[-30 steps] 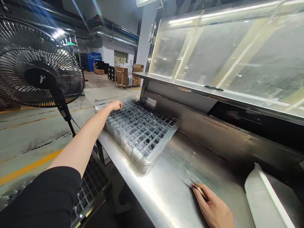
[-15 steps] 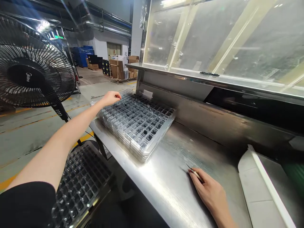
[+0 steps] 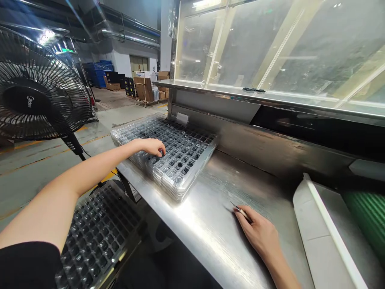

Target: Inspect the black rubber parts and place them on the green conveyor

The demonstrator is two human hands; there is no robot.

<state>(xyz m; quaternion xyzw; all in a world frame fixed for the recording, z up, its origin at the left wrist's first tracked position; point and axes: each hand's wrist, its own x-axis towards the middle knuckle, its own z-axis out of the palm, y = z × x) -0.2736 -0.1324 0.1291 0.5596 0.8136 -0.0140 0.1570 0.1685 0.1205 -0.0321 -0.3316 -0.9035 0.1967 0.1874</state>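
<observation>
My left hand (image 3: 155,147) is over the top tray of a stack of clear plastic blister trays (image 3: 192,176), whose many pockets hold small black parts. Its fingers are curled together low at the pockets. A dark spot shows at the fingertips, but I cannot make out what they hold. On the right, my right hand (image 3: 258,230) rests by the bare metal table with its fingers closed around a slim craft knife (image 3: 244,213). The knife has a pale handle, and its thin pointed tip faces left, away from the palm.
A metal workbench (image 3: 210,224) carries the stack. A white bin wall (image 3: 325,224) stands at right, with green ribbed material (image 3: 363,216) beyond. Another filled tray (image 3: 99,233) sits lower left. A black fan (image 3: 39,88) stands left, and a metal ledge (image 3: 210,88) runs above the bench.
My left hand has moved nearer, from the stack's far left edge to pockets around its middle. My right hand keeps its hold on the craft knife. The view has shifted slightly.
</observation>
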